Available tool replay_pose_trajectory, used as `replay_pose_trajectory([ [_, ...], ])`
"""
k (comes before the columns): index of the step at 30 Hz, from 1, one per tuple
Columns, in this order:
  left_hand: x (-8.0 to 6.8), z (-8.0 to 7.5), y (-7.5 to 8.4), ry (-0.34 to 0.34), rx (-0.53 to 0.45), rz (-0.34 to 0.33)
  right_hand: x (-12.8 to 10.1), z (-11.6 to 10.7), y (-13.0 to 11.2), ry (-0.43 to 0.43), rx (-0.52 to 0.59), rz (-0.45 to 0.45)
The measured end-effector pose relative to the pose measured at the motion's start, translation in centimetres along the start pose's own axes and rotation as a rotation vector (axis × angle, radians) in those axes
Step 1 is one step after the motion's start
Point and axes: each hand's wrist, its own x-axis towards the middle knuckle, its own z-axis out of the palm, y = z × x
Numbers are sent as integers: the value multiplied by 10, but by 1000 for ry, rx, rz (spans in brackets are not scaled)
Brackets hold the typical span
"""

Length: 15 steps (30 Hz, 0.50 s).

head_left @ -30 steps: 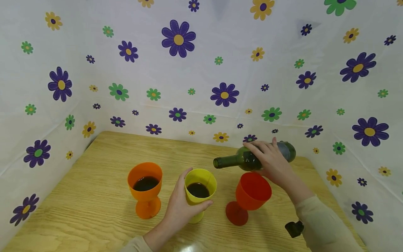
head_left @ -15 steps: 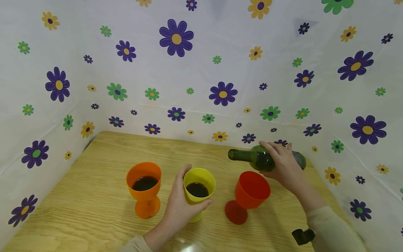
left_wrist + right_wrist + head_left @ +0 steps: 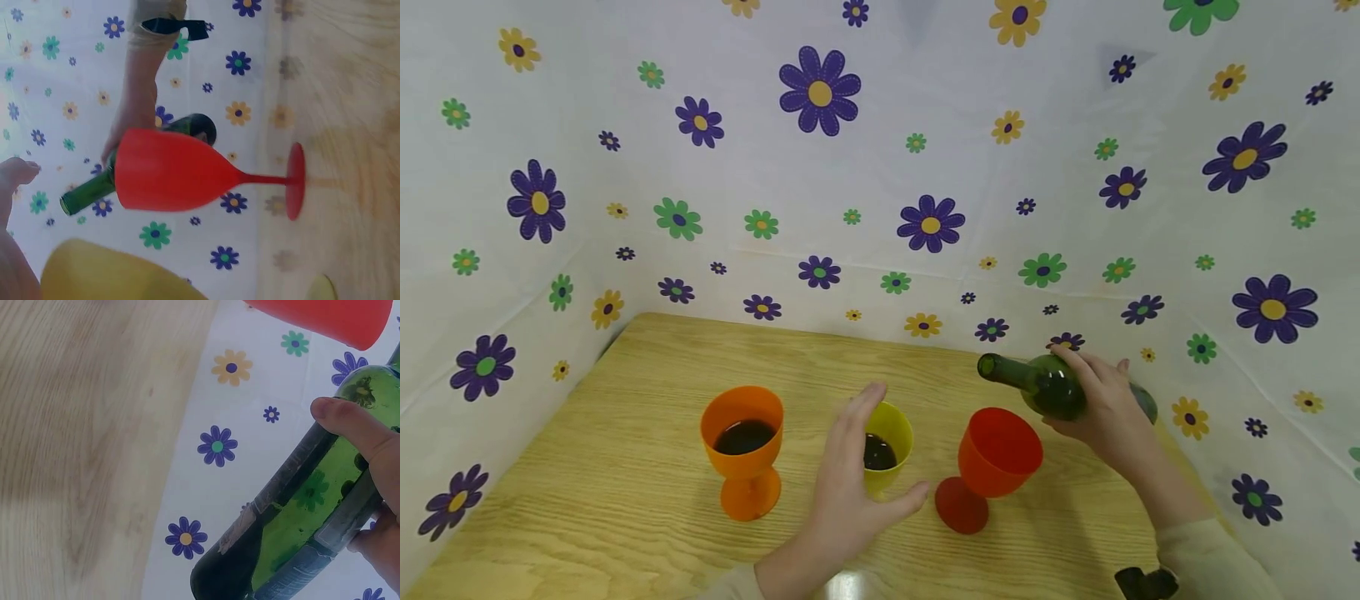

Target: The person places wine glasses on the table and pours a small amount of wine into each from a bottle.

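Three plastic goblets stand in a row on the wooden table. The orange goblet and the yellow goblet hold dark liquid; the red goblet looks empty. My left hand hovers in front of the yellow goblet with fingers spread, holding nothing. My right hand grips a green glass bottle lying nearly level, its mouth pointing left above and behind the red goblet. In the left wrist view the bottle sits behind the red goblet. The right wrist view shows fingers wrapped round the bottle.
White sheets printed with flowers wall in the table at the back and on both sides. Bare wood stretches left of the orange goblet and along the front edge. A dark strap shows at my right wrist.
My left hand has let go of the yellow goblet and spread its fingers. My right hand has carried the bottle rightward, from over the yellow goblet to behind the red one.
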Motion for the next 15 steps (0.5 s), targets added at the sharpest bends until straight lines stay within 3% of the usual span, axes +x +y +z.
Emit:
replay_pose_trajectory([
  [3,1,9,11,-11,7,86,-6,-2,3,7,-6,5],
  [7,0,29,23,-72,-53,127,-12,-6,5,15,3,21],
  [12,-4,54,28,-190,-151,50,-19,-11,6,7,0,45],
  [15,-4,67,25,-221,-231,-50,-23,-13,7,6,-7,50],
])
